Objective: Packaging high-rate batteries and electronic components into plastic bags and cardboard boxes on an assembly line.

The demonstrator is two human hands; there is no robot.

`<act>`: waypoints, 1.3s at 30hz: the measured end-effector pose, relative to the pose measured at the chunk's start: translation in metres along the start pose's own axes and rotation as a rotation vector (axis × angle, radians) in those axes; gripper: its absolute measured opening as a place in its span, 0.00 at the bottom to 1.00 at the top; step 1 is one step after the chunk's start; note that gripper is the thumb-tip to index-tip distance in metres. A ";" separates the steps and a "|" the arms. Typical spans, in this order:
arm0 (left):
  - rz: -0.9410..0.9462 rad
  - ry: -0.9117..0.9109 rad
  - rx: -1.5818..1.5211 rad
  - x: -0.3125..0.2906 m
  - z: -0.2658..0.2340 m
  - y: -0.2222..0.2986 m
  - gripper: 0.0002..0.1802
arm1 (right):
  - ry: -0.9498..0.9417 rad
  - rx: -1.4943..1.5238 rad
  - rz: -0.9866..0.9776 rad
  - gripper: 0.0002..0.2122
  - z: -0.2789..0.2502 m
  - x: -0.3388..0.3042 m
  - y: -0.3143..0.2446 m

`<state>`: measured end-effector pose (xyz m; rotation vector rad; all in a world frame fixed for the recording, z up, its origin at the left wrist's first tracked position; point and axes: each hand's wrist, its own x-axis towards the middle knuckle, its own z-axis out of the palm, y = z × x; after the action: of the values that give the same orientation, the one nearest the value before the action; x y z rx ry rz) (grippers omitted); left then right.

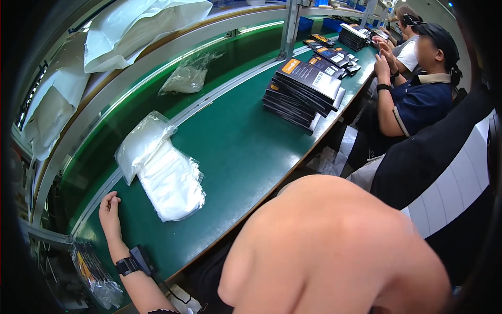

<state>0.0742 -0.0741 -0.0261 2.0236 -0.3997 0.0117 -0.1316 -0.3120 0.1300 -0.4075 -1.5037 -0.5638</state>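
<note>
My left hand [110, 206] lies on the green tabletop [230, 152] at the far left, its fingers loosely bent and nothing seen in them. A black band with a small box sits around that wrist. Close in front of the camera, my right hand [334, 240] fills the lower right; its back and knuckles show, while its fingers are hidden. A pile of clear plastic bags [170, 183] lies on the table to the right of my left hand. Beside my left forearm are several bagged dark packages [94, 269].
Stacks of flat black boxes [303, 94] stand farther along the table. A crumpled clear bag [185, 76] lies behind the rail. White sacks [141, 31] rest on the shelf above. Co-workers sit along the right side, one in a dark blue shirt [423, 104].
</note>
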 end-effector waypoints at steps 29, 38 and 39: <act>0.001 -0.036 -0.004 -0.002 0.003 0.008 0.12 | 0.339 -0.208 0.355 0.11 0.012 0.000 -0.038; 0.023 -0.061 -0.023 0.002 0.005 0.002 0.12 | 0.607 -0.535 0.775 0.08 -0.004 0.009 -0.044; 0.029 -0.049 -0.005 0.002 0.005 0.001 0.12 | 0.611 -0.632 0.811 0.09 -0.020 0.002 -0.033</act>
<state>0.0749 -0.0792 -0.0267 2.0161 -0.4591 -0.0210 -0.1346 -0.3509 0.1281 -1.1482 -0.4612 -0.4304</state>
